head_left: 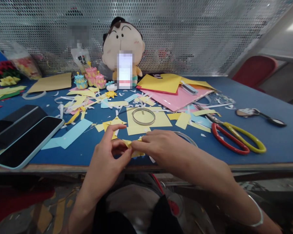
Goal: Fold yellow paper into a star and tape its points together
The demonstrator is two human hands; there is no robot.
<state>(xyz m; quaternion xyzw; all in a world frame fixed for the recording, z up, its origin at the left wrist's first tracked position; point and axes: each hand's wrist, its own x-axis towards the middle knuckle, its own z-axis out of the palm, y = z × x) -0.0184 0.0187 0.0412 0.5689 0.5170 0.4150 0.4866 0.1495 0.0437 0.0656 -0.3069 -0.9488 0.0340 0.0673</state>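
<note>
Near the front edge of the blue table, a small folded piece of yellow paper point(138, 153) is between my two hands. My left hand point(113, 148) pinches its left side between thumb and fingers, with the index finger stretched forward. From the right, my right hand point(158, 143) closes on the same paper, its fingers partly hiding it. Just beyond lies a pale yellow sheet point(164, 118) with a roll of tape point(144, 116) on it. Yellow folded paper pieces point(118, 122) rest close to my left fingertips.
Scissors point(234, 136) with red and yellow handles lie at right. A phone point(30, 141) and a black case point(17, 123) are at left. Paper scraps point(80, 100) cover the middle. Behind stand a plush doll point(123, 35), a lit phone point(125, 68) and small paper cakes point(91, 76).
</note>
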